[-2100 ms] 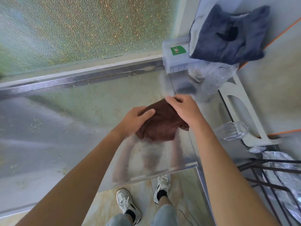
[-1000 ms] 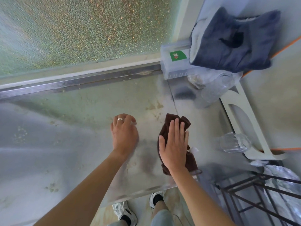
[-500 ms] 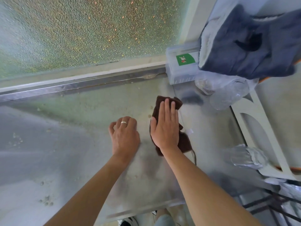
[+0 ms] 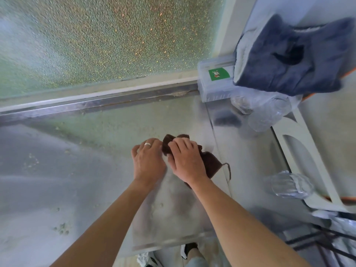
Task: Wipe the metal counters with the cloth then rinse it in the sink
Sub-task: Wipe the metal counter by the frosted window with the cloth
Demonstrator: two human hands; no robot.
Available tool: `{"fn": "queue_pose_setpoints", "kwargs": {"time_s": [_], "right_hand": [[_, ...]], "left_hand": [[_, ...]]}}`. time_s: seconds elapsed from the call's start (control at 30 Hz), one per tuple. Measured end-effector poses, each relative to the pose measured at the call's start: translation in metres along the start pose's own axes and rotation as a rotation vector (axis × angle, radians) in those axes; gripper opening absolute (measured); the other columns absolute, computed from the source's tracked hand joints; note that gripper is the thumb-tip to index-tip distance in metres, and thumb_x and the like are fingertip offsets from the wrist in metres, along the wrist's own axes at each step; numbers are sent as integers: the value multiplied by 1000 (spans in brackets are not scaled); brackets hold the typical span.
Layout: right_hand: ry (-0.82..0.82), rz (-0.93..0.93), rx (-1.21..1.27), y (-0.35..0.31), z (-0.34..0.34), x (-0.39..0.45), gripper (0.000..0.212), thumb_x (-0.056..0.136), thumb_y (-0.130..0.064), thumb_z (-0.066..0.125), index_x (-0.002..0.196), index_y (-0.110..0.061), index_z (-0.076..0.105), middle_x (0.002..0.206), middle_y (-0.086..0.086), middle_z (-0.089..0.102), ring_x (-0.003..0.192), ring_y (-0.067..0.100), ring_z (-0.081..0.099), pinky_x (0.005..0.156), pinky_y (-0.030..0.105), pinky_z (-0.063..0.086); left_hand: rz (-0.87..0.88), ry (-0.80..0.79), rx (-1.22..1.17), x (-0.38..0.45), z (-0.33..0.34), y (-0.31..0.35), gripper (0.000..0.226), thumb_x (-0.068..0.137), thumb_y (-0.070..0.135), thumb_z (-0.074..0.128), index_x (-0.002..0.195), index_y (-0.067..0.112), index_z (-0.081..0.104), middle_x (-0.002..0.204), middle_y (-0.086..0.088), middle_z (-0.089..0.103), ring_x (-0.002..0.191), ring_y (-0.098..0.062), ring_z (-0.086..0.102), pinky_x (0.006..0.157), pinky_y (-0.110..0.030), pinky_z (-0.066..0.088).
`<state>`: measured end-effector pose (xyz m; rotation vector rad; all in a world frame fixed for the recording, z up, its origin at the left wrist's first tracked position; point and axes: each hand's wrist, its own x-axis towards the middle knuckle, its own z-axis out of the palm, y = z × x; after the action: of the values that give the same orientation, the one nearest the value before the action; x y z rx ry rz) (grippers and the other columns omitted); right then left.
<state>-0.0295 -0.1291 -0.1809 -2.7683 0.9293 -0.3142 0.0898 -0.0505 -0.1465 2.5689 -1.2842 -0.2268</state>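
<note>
Hands (image 4: 167,160) bunch cloth (image 4: 210,162) (brown)

The dark brown cloth (image 4: 211,164) lay bunched on the crumb-speckled metal counter (image 4: 81,170), under the right hand (image 4: 185,162), its far end poking out just beyond the fingertips.

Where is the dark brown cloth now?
In the head view, the dark brown cloth lies on the metal counter, centre-right, gripped under the right hand, beside the left hand.
</note>
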Motion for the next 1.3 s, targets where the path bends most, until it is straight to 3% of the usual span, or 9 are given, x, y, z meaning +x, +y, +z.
{"fn": "queue_pose_setpoints", "kwargs": {"time_s": [0.13,0.23,0.3,0.37,0.5,0.63,0.87,1.13,1.3], "right_hand": [[101,178,-9,-11,-3,-43,20,100,-29,54,110,-14,60,107,5,60,98,27,56,86,40,48],[197,496,-25,-6,-7,-76,25,101,-25,58,121,-11,63,121,9,62,112,30,58,97,44,46],[244,677,-22,4,-12,-97,29,102,-22,57,127,-9,61,130,11,61,121,32,56,104,47,43],[266,741,-19,14,-17,-114,33,104,-20,53,134,-6,57,137,12,59,129,33,54,112,49,40],[144,715,-31,24,-20,-122,49,108,-25,35,151,-3,44,160,14,42,154,31,30,128,48,22],[38,671,-69,26,-18,-103,58,109,-30,27,160,-3,27,169,14,25,160,29,12,130,47,13],[-25,498,-119,29,-6,-46,59,111,-32,30,162,-3,22,170,16,21,160,31,13,129,50,17],[-50,303,-107,8,12,23,59,111,-35,24,162,-5,21,171,15,17,160,29,12,129,49,17],[-67,222,-91,-9,24,53,59,111,-36,23,163,-8,20,172,11,17,160,27,11,129,48,16]], "left_hand": [[21,22,-4,-9,-9,8,31,74,4,62,96,26,63,111,7,64,108,-20,63,100,-43,35],[70,108,-12,-26,-11,19,40,67,-4,71,102,15,68,109,-6,67,104,-34,63,95,-52,42],[67,80,-26,-35,-6,23,38,74,4,71,108,19,65,117,-2,63,110,-29,60,100,-47,36],[65,33,-34,-41,2,25,39,75,9,69,110,25,62,120,3,60,112,-24,58,103,-42,32],[10,25,-39,-45,10,24,45,70,6,70,109,26,58,119,3,58,112,-24,56,104,-42,30],[-78,74,-22,-38,9,9,34,76,6,66,105,22,59,114,-1,60,110,-26,57,101,-42,30],[-172,95,45,-37,-4,-41,38,75,15,43,107,21,60,121,0,58,118,-24,52,104,-46,29],[28,113,-7,-23,-8,-83,27,76,21,57,99,24,70,108,3,69,95,-27,62,99,-38,37],[141,131,-77,-27,-1,-99,28,89,18,56,111,22,73,118,1,70,108,-26,64,107,-43,39]]}}
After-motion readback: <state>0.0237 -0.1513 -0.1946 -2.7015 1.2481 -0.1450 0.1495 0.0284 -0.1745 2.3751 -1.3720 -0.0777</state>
